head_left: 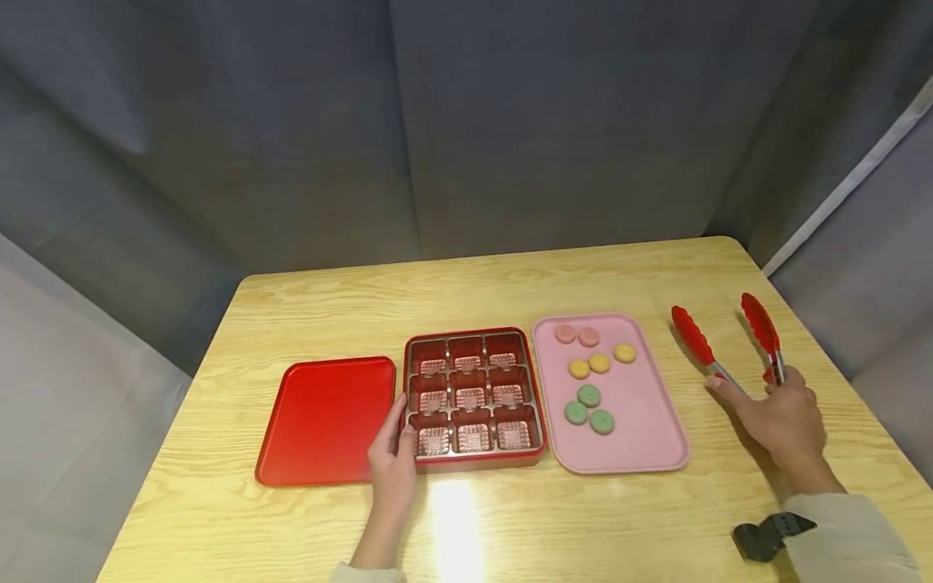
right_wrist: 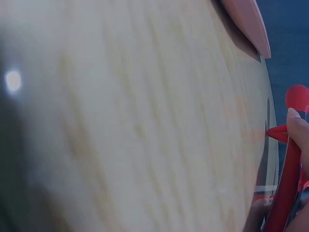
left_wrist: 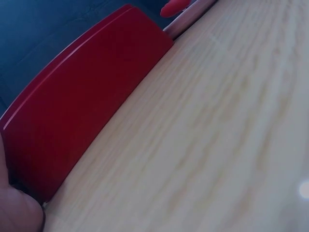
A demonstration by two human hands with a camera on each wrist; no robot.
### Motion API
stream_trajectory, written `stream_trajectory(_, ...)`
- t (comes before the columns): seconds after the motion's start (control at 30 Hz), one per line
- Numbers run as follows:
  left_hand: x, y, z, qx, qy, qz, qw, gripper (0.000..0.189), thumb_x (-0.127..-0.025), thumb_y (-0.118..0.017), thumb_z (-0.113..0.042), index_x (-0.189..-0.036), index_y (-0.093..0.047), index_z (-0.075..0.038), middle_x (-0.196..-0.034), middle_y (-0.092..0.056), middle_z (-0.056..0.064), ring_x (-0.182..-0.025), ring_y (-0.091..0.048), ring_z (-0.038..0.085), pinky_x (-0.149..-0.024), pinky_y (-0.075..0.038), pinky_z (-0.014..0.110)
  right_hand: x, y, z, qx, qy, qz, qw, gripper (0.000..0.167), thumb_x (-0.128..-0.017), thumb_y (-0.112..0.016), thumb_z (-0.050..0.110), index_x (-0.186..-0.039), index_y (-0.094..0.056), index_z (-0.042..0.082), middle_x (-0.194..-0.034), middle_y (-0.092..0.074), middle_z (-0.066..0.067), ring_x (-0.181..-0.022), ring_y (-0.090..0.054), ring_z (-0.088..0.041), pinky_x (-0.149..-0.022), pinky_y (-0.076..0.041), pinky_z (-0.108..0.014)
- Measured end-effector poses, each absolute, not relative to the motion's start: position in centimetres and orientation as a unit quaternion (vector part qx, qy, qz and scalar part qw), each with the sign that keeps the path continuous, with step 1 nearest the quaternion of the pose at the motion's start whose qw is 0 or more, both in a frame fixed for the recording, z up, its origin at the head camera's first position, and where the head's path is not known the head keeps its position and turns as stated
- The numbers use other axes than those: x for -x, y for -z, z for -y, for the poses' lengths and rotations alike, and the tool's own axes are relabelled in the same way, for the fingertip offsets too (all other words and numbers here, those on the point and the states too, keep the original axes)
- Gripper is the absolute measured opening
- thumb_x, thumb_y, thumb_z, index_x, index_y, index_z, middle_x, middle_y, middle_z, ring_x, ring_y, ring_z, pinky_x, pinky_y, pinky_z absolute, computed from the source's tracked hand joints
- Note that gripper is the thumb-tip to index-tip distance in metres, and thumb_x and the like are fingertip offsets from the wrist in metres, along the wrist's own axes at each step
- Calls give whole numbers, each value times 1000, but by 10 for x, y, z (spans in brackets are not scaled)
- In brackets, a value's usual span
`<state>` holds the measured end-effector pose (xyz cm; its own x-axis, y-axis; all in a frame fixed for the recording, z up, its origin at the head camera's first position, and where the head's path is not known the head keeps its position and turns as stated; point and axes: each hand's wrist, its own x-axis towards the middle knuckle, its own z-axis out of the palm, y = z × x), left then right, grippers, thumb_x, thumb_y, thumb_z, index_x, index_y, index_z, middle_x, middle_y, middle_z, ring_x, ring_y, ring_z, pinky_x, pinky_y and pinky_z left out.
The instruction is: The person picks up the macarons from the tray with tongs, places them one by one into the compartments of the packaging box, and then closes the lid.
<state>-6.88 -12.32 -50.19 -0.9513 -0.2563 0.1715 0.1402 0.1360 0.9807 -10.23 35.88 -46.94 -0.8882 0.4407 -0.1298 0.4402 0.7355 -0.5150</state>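
A red box (head_left: 483, 465) with a clear divided insert of several square compartments stands mid-table. My left hand (head_left: 394, 461) rests against its left side, fingers stretched along the wall and thumb by the near corner. In the left wrist view, the box's red wall (left_wrist: 87, 96) rises beside the thumb (left_wrist: 19, 210). My right hand (head_left: 787, 425) holds red-tipped metal tongs (head_left: 692, 336), their arms spread apart and nothing between the tips. A pink tray (head_left: 641, 441) right of the box carries two pink, three yellow and three green macarons (head_left: 576, 413).
A red lid (head_left: 328, 425) lies flat left of the box, close to the left hand. Box and pink tray stand nearly side by side. Grey curtains (head_left: 408, 138) hang behind the wooden table (head_left: 306, 534). A black device (head_left: 768, 536) sits at the right sleeve.
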Motion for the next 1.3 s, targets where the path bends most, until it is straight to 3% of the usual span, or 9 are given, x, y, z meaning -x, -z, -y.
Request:
stream_trajectory(0.23,69,500,124,-40,655,741,144,49,-93,-43,4,-139,-47,-12,-144,-44,10,-131,-40,23,-99,-36,12,100,472,-359,216,-290,932,21,91,-80,-61,61,-122,-34,-15,-107,-49,-34,-89,-53,-46,-50,-36,-35)
stream_trajectory(0.63,65,501,125,-43,660,734,152,47,-93,-44,5,-138,-48,-9,-141,-47,10,-130,-41,22,-99,-37,11,94,474,-363,175,-274,945,10,84,-81,-60,60,-122,-37,-10,-102,-51,-28,-82,-53,-41,-55,-34,-34)
stream_trajectory(0.97,70,500,125,-51,664,731,148,48,-92,-45,6,-137,-50,-11,-141,-48,7,-129,-43,19,-98,-38,11,86,469,-363,125,-267,956,4,76,-82,-62,56,-119,-41,-8,-90,-52,-19,-73,-50,-31,-53,-32,-30)
stream_trajectory(1.3,69,500,125,-51,662,735,141,48,-93,-45,3,-138,-50,-14,-141,-47,5,-129,-43,17,-98,-38,11,75,464,-363,71,-257,964,-13,62,-83,-64,52,-104,-44,-2,-76,-46,-9,-66,-45,-24,-52,-28,-29)
